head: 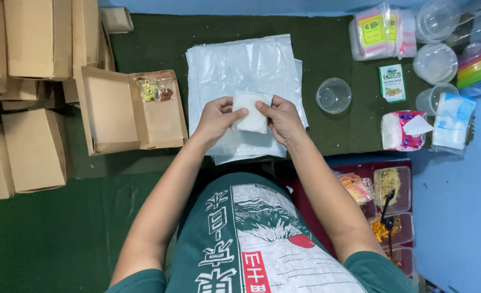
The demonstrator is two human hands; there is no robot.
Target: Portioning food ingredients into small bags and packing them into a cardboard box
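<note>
left hand (pixel 217 118) and right hand (pixel 281 117) both pinching small white packet (pixel 250 113), above plastic sheets (pixel 243 70)

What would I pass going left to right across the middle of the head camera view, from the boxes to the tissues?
Closed cardboard boxes → open cardboard box → left hand → small white packet held by both hands → right hand → clear plastic cup → tissue pack.

White packet (pixel 250 111) on white bags (pixel 244 65); brown box (pixel 132 111); dark green cloth (pixel 327 32); green printed shirt (pixel 251 239); blue floor (pixel 457 217).
</note>
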